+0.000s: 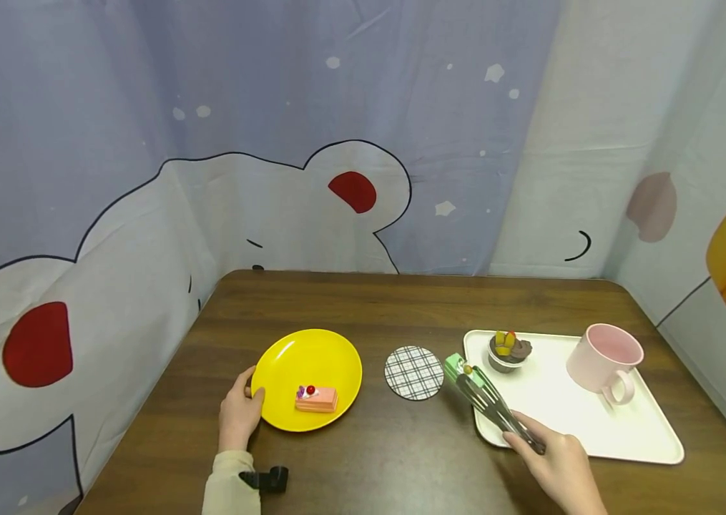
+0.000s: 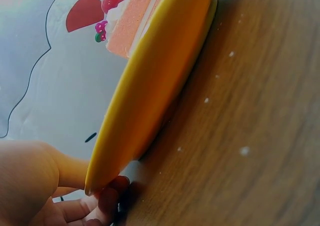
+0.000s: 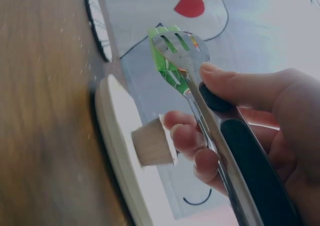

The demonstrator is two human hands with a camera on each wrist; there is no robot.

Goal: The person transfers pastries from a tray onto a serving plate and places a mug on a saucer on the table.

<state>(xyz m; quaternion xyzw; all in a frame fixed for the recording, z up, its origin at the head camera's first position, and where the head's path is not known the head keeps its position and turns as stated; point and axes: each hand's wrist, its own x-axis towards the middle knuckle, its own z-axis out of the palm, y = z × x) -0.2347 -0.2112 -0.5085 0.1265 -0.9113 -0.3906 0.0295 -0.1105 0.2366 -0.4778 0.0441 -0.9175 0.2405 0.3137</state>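
My left hand (image 1: 239,413) grips the left rim of a yellow plate (image 1: 305,357), thumb on top and fingers curled beneath the edge, as the left wrist view shows. On that plate lies a pink toy cake slice (image 1: 316,399) topped with a red berry and white cream. My right hand (image 1: 556,458) holds metal serving tongs (image 3: 207,113) with dark grip pads. Between the tongs' slotted ends is a green toy cake piece (image 1: 455,366), held in the air at the tray's left edge, right of the round checked coaster (image 1: 414,373).
A white tray (image 1: 568,429) stands on the right of the wooden table (image 1: 363,472). It carries a chocolate toy cupcake (image 1: 508,351) near its far left corner and a pink mug (image 1: 602,357) on its right side. A printed curtain (image 1: 260,86) hangs behind the table.
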